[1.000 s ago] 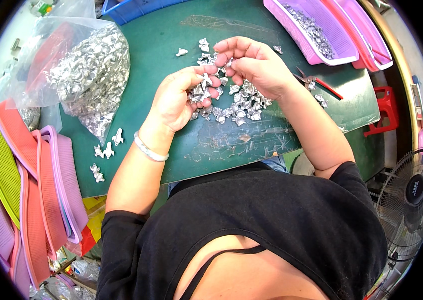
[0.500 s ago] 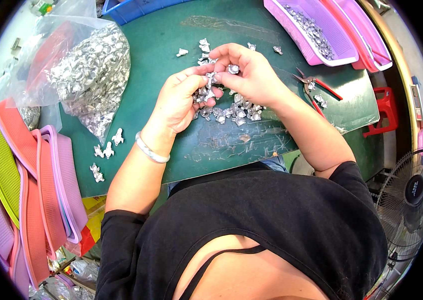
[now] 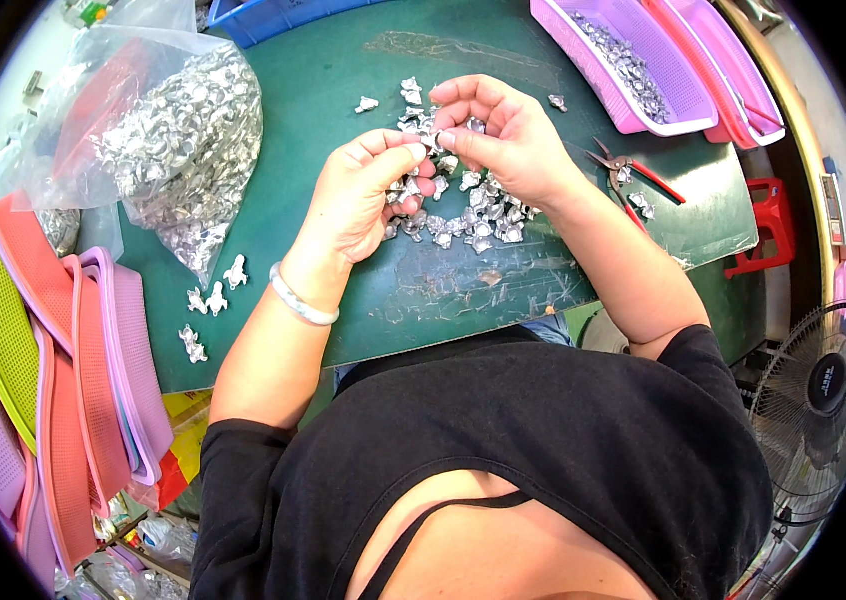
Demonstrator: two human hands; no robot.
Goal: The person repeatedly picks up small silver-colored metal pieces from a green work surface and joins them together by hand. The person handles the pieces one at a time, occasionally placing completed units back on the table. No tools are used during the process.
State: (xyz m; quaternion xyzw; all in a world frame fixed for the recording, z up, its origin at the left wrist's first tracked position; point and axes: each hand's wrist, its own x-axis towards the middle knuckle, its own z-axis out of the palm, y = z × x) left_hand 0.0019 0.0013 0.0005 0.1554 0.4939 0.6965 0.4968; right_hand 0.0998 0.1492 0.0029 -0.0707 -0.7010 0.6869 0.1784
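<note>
My left hand is closed around a few small silver metal parts, held between its thumb and curled fingers. Close beside it, my right hand has its thumb and fingers bent together, with a silver part partly showing between them; its fingertips nearly meet the left thumb. Under and around both hands lies a loose pile of the same knobbly cast parts on the green tabletop. The fingers hide some of the pile.
A clear plastic bag full of silver parts stands at left, several loose parts below it. Stacked plastic baskets crowd the left edge. Red-handled pliers lie at right, below a purple basket of parts. A fan stands far right.
My right hand has shifted slightly up and right, drawing a little away from the left. It now covers a loose part behind it. My left hand has stayed nearly in place.
</note>
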